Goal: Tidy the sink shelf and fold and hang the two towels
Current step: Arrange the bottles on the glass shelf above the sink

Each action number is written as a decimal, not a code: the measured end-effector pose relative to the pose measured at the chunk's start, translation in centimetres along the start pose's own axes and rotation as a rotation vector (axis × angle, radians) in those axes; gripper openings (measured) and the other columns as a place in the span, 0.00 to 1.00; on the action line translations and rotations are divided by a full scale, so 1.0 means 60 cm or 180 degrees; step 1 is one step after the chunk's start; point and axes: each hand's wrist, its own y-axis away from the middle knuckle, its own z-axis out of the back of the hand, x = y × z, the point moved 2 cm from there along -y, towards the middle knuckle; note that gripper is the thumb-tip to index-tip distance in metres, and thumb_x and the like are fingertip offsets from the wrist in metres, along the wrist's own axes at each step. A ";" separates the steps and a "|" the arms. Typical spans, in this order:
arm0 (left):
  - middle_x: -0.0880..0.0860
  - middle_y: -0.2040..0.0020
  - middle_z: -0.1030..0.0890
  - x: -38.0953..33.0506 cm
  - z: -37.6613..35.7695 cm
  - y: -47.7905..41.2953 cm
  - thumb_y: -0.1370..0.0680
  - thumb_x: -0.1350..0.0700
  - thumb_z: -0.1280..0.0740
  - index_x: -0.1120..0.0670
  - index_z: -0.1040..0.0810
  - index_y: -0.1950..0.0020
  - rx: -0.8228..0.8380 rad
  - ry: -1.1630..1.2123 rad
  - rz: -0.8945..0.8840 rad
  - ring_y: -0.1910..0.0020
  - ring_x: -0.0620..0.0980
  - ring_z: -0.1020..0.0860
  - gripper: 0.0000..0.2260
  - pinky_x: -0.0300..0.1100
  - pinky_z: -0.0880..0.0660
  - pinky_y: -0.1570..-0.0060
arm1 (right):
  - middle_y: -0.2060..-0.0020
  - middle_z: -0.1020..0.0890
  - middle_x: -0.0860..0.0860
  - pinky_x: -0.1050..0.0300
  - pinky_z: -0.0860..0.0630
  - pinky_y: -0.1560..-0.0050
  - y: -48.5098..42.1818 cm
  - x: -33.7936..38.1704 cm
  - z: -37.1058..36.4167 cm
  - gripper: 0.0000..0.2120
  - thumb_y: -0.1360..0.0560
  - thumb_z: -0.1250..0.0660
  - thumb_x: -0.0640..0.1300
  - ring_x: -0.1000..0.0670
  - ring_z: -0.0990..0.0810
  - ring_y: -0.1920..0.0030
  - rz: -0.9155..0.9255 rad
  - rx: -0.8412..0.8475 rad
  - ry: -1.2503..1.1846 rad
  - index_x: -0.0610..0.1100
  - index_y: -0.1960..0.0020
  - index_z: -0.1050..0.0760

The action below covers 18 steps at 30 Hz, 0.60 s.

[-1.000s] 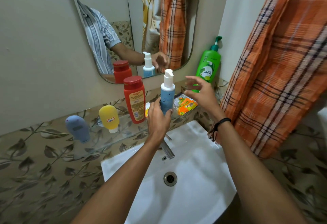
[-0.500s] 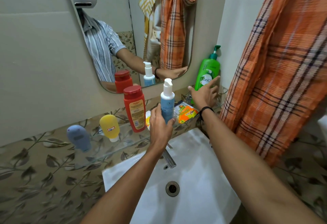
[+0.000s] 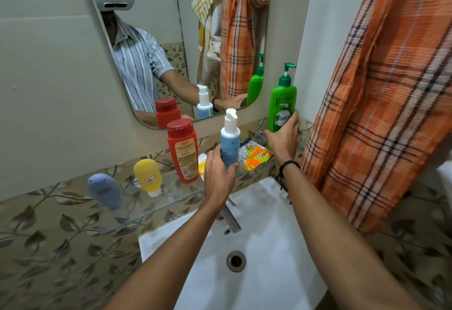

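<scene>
1. At about nine o'clock from the basin we see a grey-blue squeeze tube [image 3: 105, 191] standing cap-down at the left end of the glass shelf [image 3: 171, 193].
2. Just to its three o'clock stands a yellow squeeze tube [image 3: 147, 176], also cap-down, and beyond that a red bottle [image 3: 183, 150], upright.
3. Our left hand [image 3: 219, 175] is wrapped around the lower body of the blue pump bottle [image 3: 230, 142], which stands upright on the shelf at twelve o'clock from the tap [image 3: 230, 219].
4. At three o'clock from that bottle lies an orange and yellow sachet [image 3: 255, 155], flat on the shelf.
5. Our right hand [image 3: 283, 140] grasps the lower part of the green pump bottle [image 3: 282, 104], fingers round its right side, at the shelf's right end near the wall corner.
6. At three o'clock from the green bottle an orange plaid towel [image 3: 381, 104] hangs unfolded down the right side.
7. In the mirror [image 3: 227, 40] at twelve o'clock we see the plaid towel reflected, with a yellow striped towel [image 3: 206, 16] bunched beside it.
8. The white sink [image 3: 256, 260] sits at six o'clock below the shelf.
</scene>
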 end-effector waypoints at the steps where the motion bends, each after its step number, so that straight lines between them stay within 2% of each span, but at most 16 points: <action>1: 0.54 0.32 0.26 0.000 0.000 0.000 0.24 0.57 0.26 0.53 0.34 0.23 0.0007 0.0005 0.0016 0.33 0.52 0.26 0.31 0.47 0.27 0.37 | 0.23 0.37 0.43 0.40 0.28 0.32 0.000 -0.003 0.002 0.51 0.32 0.22 0.42 0.39 0.33 0.26 0.0008 0.0008 -0.0062 0.43 0.19 0.50; 8: 0.54 0.31 0.26 -0.004 0.003 0.001 0.24 0.57 0.26 0.53 0.34 0.22 0.0032 0.0021 0.0044 0.33 0.53 0.26 0.32 0.49 0.26 0.36 | 0.23 0.36 0.45 0.45 0.31 0.29 -0.001 -0.019 0.014 0.50 0.32 0.21 0.41 0.42 0.33 0.25 0.0002 0.0201 -0.0405 0.44 0.20 0.48; 14: 0.55 0.30 0.27 -0.009 0.003 0.003 0.23 0.58 0.26 0.55 0.35 0.21 0.0063 0.0038 0.0068 0.31 0.53 0.27 0.32 0.50 0.27 0.33 | 0.24 0.33 0.44 0.42 0.32 0.26 -0.004 -0.029 0.017 0.51 0.34 0.19 0.43 0.43 0.33 0.25 -0.0034 0.0352 -0.0580 0.44 0.20 0.46; 18: 0.55 0.26 0.30 -0.012 0.006 0.007 0.23 0.57 0.26 0.55 0.39 0.19 0.0012 0.0046 0.0059 0.27 0.53 0.30 0.36 0.50 0.30 0.30 | 0.21 0.40 0.44 0.48 0.36 0.26 0.024 -0.028 0.023 0.53 0.32 0.20 0.42 0.43 0.37 0.23 -0.0204 0.0343 -0.0777 0.44 0.19 0.51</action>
